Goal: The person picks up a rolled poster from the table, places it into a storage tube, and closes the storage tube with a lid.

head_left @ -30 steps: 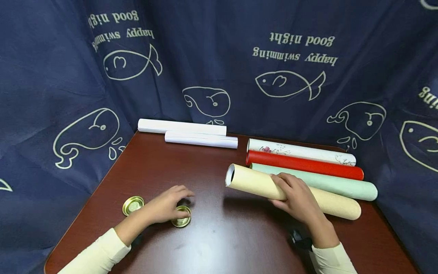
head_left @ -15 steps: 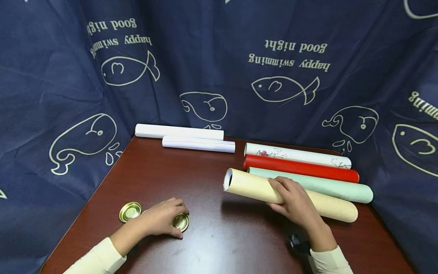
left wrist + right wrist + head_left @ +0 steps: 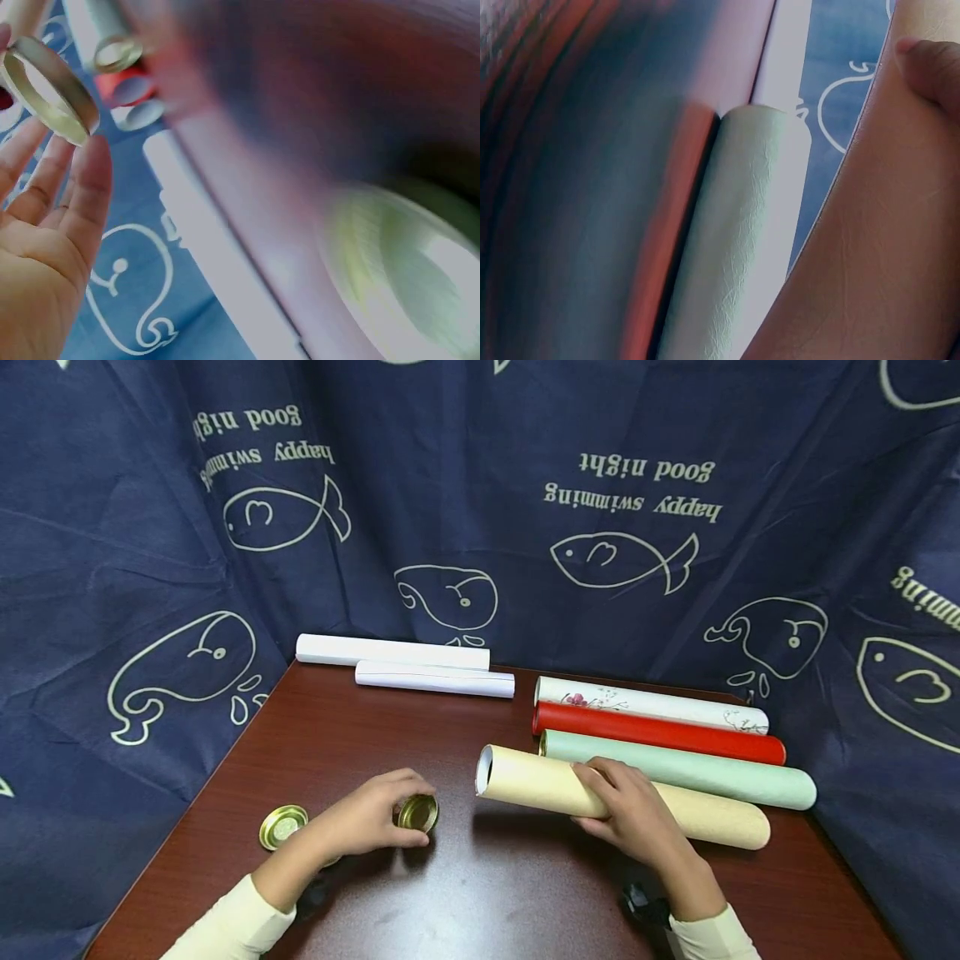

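Observation:
My left hand (image 3: 371,814) pinches a gold metal lid (image 3: 418,814) between thumb and fingers, tilted and raised over the table. In the left wrist view the lid (image 3: 69,79) appears as a shallow ring at the fingertips. My right hand (image 3: 633,810) grips a pale yellow cardboard tube (image 3: 536,777) around its middle. The tube's open end faces left, toward the lid, with a gap between them. Up close in the right wrist view, the tube (image 3: 870,232) fills the right side. Another gold lid (image 3: 283,827) lies left of my left forearm.
Behind the yellow tube lie a green tube (image 3: 675,768), a red tube (image 3: 660,732) and a white flowered tube (image 3: 652,703). Two white paper rolls (image 3: 435,678) rest at the back left. A blue curtain (image 3: 450,485) borders the table (image 3: 420,735). Under my left wrist, a gold edge peeks out.
My left hand has taken hold of the lid, lifted it off the table and moved it right toward the tube. My right hand has shifted the tube slightly left.

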Available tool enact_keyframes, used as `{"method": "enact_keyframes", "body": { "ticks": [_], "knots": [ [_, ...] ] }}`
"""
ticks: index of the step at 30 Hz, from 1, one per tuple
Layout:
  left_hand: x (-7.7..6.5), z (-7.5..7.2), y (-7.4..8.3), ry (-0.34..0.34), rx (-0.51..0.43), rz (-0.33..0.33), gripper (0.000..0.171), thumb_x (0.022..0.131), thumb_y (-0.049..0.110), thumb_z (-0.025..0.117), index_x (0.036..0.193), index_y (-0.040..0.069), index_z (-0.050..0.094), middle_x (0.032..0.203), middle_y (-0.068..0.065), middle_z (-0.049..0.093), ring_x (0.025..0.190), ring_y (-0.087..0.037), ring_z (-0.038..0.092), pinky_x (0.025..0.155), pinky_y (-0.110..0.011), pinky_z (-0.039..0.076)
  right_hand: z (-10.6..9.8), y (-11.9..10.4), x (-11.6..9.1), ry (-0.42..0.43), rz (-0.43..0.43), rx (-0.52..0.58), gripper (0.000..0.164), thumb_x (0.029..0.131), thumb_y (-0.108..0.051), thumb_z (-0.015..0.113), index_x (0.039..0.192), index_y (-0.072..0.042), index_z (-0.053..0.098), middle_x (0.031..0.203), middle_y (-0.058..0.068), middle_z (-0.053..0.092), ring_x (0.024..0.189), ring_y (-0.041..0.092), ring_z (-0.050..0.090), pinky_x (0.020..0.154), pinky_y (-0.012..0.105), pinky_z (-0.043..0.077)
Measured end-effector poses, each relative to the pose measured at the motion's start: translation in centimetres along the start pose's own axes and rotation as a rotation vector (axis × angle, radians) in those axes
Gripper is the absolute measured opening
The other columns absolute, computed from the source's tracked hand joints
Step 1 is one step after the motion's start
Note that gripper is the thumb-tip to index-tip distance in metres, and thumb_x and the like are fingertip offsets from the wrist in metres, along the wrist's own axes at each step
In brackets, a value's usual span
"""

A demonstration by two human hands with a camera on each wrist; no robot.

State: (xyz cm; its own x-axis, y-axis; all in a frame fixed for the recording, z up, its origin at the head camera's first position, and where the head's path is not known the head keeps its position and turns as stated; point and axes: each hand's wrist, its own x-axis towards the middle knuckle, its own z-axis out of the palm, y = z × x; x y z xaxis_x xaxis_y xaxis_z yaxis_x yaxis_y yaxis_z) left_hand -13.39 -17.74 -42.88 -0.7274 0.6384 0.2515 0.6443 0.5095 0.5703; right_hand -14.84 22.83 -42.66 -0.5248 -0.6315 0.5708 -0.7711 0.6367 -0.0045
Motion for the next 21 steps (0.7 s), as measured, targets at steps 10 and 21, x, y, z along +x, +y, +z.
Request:
{"method": "enact_keyframes", "body": {
  "ticks": [10, 21],
  "knots": [
    [3.2, 0.1, 1.9, 0.247, -0.476, -0.033, 0.058, 0.074, 0.003, 0.087, 0.126, 0.002, 0.062, 0.124, -0.014, 0.059, 0.105, -0.031, 0.062, 0.08, -0.037, 0.058, 0.5, -1.1, 0.5, -0.012, -0.025, -0.007, 0.07, 0.07, -0.03, 0.085, 0.131, -0.009, 0.059, 0.116, 0.012, 0.059, 0.1, 0.03, 0.059, 0.083, 0.051, 0.048],
    [3.9, 1.8, 2.8, 0.267, -0.614, -0.057, 0.059, 0.075, 0.003, 0.086, 0.127, -0.001, 0.06, 0.125, -0.01, 0.058, 0.111, -0.03, 0.06, 0.082, -0.037, 0.057, 0.4, -1.8, 0.8, -0.037, -0.042, -0.029, 0.068, 0.073, -0.033, 0.084, 0.132, -0.01, 0.058, 0.117, 0.013, 0.058, 0.103, 0.031, 0.058, 0.083, 0.051, 0.048]
  ]
}}
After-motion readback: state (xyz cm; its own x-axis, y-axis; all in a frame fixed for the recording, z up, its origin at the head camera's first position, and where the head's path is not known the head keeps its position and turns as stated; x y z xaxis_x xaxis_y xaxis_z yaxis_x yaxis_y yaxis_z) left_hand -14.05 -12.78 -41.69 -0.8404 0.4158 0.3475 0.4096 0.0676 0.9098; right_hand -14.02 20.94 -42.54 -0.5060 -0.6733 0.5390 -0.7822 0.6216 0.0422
